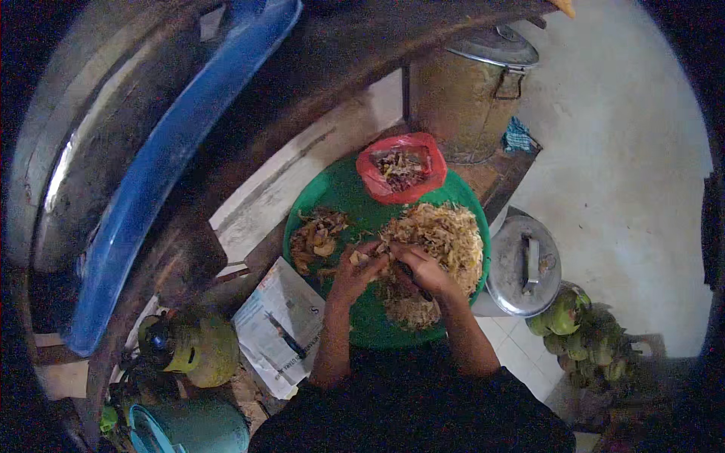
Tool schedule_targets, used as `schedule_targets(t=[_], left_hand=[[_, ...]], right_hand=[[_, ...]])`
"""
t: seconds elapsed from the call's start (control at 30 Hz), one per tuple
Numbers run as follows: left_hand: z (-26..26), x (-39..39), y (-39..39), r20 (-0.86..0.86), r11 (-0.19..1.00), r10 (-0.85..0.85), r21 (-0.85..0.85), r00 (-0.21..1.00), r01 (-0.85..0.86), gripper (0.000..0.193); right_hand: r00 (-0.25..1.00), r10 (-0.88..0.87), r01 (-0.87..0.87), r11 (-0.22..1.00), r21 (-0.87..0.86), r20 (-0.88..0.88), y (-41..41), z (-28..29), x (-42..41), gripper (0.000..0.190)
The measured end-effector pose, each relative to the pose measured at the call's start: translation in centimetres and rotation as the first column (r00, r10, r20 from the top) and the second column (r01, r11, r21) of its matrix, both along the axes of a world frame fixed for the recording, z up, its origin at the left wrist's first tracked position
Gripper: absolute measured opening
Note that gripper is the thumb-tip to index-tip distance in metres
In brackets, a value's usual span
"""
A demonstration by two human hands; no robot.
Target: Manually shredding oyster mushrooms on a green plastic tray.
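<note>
My left hand [358, 270] holds a small pale piece of food [359, 258], which looks like cooked meat. Close against it, the fingers of my right hand [420, 266] are pinched at a shred. Something dark and narrow shows under my right palm, too unclear to name. Both hands are above a round green tray [365, 328]. To the right lies a large heap of pale shredded food [453, 235], likely meat; a browner shredded pile [412, 308] is nearer my body. Scraps [320, 240] lie at the left. A red plastic bag [371, 189], open at the top, contains darker bits.
A lidded metal pot [524, 269] is right of the tray, with green fruits [578, 334] beyond. Behind stands a tall lidded pot [453, 102]. Newspaper [277, 334], a gas cylinder [209, 351] and a teal bucket [198, 424] are at left, below a blue plastic thing [170, 153].
</note>
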State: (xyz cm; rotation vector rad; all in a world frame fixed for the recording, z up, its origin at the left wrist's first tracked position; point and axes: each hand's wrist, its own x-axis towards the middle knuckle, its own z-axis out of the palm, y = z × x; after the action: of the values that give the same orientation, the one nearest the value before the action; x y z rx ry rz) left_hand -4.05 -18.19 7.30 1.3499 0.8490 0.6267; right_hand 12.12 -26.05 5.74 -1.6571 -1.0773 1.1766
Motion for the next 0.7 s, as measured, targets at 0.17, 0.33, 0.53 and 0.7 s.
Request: schedule_targets(t=[0.17, 0.33, 0.53, 0.7], left_hand=[[1.2, 0.8, -0.3, 0.050, 0.986, -0.081, -0.142, 0.995, 0.087, 0.029], [0.5, 1.7, -0.5, -0.067, 1.000, 0.000, -0.014, 0.998, -0.001, 0.021], [-1.6, 2.3, -0.8, 0.180, 0.930, 0.317, -0.250, 0.931, -0.268, 0.016], [-1.2, 2.9, -2.2, 0.333, 0.927, 0.325, -0.298, 0.885, -0.228, 0.019]], right_hand=[[0.994, 0.004, 0.001, 0.999, 0.047, -0.112, -0.4, -0.1, 0.9, 0.037], [0.984, -0.117, 0.072, 0.951, 0.300, 0.136, -0.6, -3.0, 1.0, 0.035], [0.975, -0.189, 0.200, 0.976, 0.091, -0.114, -2.1, -1.4, -0.8, 0.042], [0.994, -0.097, 0.109, 0.935, 0.338, -0.052, -2.2, -0.8, -1.8, 0.039]])
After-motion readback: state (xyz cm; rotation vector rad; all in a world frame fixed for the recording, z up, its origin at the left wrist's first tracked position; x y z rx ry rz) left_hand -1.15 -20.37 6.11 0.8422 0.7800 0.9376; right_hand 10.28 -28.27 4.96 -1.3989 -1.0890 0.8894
